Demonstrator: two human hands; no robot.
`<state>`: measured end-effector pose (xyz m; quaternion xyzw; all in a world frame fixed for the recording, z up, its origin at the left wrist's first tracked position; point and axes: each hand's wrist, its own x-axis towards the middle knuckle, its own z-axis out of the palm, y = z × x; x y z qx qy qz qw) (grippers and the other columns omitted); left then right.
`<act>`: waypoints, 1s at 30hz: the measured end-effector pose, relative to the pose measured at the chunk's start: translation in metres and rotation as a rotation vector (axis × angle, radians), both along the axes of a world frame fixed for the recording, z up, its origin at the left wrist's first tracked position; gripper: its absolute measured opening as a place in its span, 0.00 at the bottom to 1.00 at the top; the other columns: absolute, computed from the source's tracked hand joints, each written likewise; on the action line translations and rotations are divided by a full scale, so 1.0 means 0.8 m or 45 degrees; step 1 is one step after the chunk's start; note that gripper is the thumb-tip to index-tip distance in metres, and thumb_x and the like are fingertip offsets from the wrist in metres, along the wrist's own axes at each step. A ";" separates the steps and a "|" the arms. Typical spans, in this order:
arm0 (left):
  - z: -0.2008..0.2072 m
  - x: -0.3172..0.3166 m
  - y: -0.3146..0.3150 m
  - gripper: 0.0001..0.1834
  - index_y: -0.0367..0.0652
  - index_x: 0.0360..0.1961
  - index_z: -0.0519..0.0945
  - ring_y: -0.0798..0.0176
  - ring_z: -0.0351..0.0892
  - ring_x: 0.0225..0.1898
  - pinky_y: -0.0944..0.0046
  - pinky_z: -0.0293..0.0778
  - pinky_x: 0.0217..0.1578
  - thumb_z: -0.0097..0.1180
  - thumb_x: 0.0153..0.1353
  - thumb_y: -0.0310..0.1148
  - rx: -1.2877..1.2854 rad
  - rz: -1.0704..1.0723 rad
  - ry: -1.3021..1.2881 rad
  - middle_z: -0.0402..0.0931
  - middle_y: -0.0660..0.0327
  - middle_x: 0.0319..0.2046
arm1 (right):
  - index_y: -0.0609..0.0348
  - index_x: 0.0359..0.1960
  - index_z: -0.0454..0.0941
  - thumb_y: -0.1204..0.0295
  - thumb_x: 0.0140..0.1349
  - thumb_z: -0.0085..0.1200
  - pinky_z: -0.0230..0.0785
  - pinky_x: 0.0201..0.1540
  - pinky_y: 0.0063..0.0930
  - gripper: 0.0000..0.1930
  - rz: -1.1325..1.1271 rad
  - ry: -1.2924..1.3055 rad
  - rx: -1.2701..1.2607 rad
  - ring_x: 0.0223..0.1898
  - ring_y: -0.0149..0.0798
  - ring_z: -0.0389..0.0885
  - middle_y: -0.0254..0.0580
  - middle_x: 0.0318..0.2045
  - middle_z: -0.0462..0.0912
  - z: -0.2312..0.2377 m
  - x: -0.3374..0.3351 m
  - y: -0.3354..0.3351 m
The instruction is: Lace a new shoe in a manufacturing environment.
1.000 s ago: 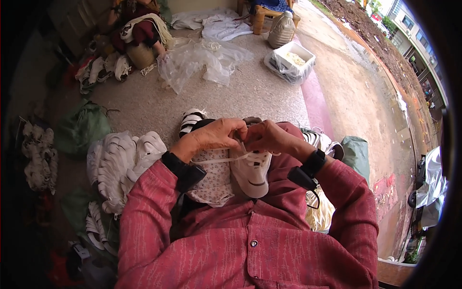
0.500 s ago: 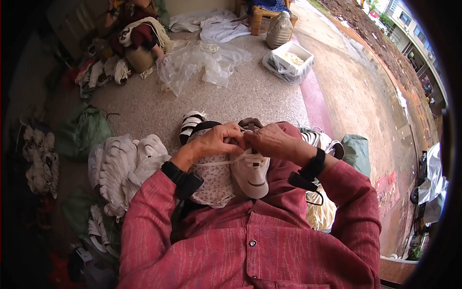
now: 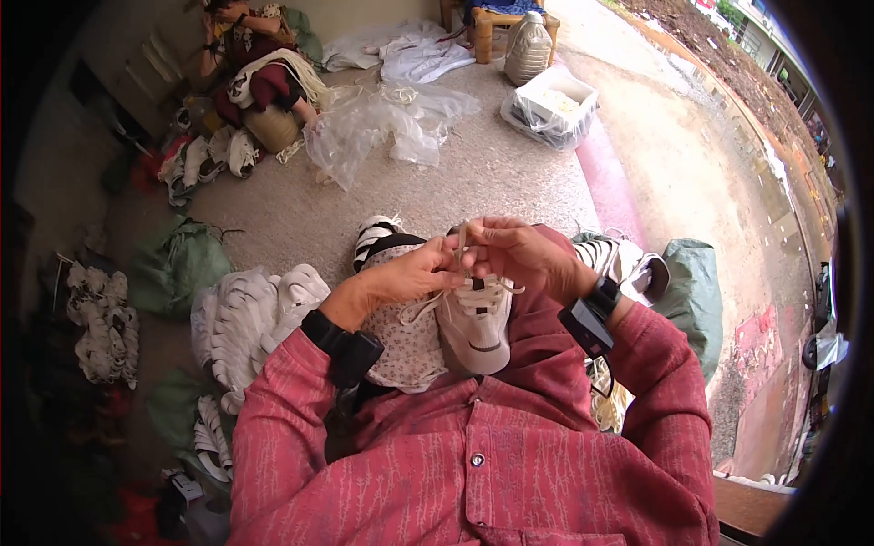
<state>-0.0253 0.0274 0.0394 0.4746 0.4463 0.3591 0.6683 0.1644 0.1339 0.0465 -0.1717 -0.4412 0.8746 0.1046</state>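
Observation:
A white sneaker (image 3: 480, 338) rests on my lap, its toe pointing toward me. Pale laces cross its upper, and loose ends stick out on both sides. My left hand (image 3: 410, 275) is closed at the shoe's far end, fingertips pinching a shoelace (image 3: 462, 238). Beside it, my right hand (image 3: 528, 255) also pinches this lace, a short length of which stands upright between the two hands. The hands partly hide the shoe's opening. Under my left forearm a floral cloth (image 3: 401, 346) covers my leg.
White shoes (image 3: 241, 318) lie heaped at my left near a green sack (image 3: 179, 264). Striped white shoes (image 3: 605, 259) and another green sack (image 3: 692, 291) are at my right. Farther off are clear plastic sheeting (image 3: 391, 127), a white box (image 3: 581, 91) and a seated person (image 3: 264, 82).
My hands have shifted, with the right fingers now raised and more extended. A lace length now shows upright between them. The view has tilted slightly, showing more of the seated person.

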 end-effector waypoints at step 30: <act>0.029 -0.003 -0.020 0.11 0.41 0.45 0.79 0.52 0.72 0.54 0.58 0.66 0.56 0.54 0.63 0.30 1.006 0.134 1.093 0.74 0.55 0.49 | 0.62 0.41 0.80 0.74 0.60 0.54 0.73 0.32 0.28 0.09 -0.500 -0.429 1.483 0.29 0.32 0.81 0.41 0.29 0.83 -0.034 0.083 0.031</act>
